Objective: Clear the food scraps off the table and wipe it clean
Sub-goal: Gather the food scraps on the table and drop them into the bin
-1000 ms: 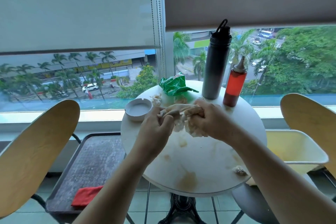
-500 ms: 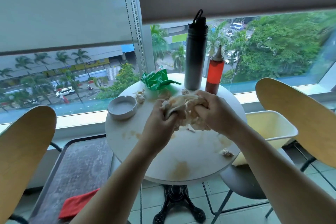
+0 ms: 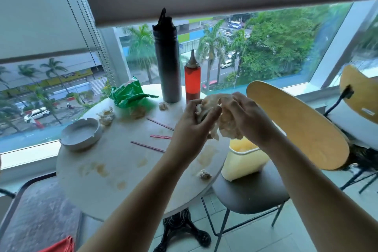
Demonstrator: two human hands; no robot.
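I am carrying the wad of soiled tissue (image 3: 223,120), lifted off the table (image 3: 126,172) moments ago, rightward until it is hanging above the yellow bin (image 3: 243,161) on the chair, my left hand (image 3: 196,122) and right hand (image 3: 245,116) both gripping it, ready for dropping; smaller scraps (image 3: 204,174) are still waiting.

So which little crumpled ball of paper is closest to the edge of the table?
The small crumpled wad alone by the near right edge, beside the yellow bin. The others sit far back by the ashtray and black bottle.
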